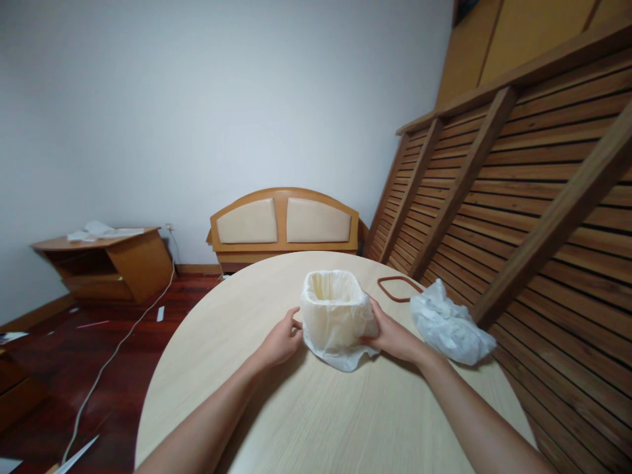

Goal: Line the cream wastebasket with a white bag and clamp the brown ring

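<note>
A small pale trash bin [327, 317] stands upright on the round table, lined with a thin white plastic bag [340, 357]. The bag is folded over the rim and hangs loosely down the outside, spreading on the tabletop at the front. My left hand [282, 340] is at the bin's left side, fingers curled against the bagged wall; some fingertips are hidden. On the opposite side my right hand [390, 334] grips the bin through the bag, thumb in front and fingers toward the back. A brown rounded ring frame [393, 298] lies behind the right hand.
A crumpled white plastic bag [448, 322] sits near the right edge of the round table [217, 355]. Wooden slatted panels [494, 217] lean close on the right. A headboard [284, 247] stands behind; a low cabinet [143, 260] and cable [121, 342] are left.
</note>
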`<state>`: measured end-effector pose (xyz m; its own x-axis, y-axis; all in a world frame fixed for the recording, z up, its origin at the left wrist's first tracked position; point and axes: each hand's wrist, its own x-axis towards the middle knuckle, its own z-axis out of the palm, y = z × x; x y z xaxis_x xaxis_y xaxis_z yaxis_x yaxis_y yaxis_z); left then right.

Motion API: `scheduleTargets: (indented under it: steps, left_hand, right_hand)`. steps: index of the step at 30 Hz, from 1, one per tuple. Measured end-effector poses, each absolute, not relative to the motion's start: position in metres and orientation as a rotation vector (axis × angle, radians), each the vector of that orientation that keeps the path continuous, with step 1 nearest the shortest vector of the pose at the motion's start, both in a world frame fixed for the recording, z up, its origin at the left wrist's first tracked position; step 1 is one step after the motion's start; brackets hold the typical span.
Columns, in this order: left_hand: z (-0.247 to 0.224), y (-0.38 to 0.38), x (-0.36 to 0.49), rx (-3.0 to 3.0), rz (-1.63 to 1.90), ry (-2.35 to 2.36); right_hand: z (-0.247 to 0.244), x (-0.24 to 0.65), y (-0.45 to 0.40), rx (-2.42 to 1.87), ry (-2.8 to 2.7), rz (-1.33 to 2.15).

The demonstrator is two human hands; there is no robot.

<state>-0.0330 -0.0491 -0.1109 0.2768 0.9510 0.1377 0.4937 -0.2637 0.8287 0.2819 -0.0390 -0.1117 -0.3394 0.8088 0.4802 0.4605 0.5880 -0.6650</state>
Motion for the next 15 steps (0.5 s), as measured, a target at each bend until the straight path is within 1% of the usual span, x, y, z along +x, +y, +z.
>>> scheduleTargets:
  steps: [3, 5, 8, 12, 15]
  left_hand:
    - [-0.114, -0.046, -0.031, 1.847, 0.874, 1.378]
    - [-0.114, -0.045, -0.031, 1.837, 0.867, 1.377]
    - [-0.111, -0.047, -0.033, 1.846, 0.847, 1.380]
    - [-0.106, -0.052, -0.032, 1.849, 0.797, 1.368]
    - [-0.105, -0.056, -0.027, 1.868, 0.780, 1.396]
  right_hand:
    - [-0.112, 0.287, -0.037, -1.045, -2.074, 0.568]
    - [-0.110, 0.289, -0.036, -1.066, -2.094, 0.511]
    - [-0.101, 0.287, -0.039, -1.031, -2.095, 0.307]
    - [-0.080, 0.271, -0.053, -0.872, -2.004, 0.005]
    - [-0.070, 0.254, -0.064, -0.849, -1.963, -0.099]
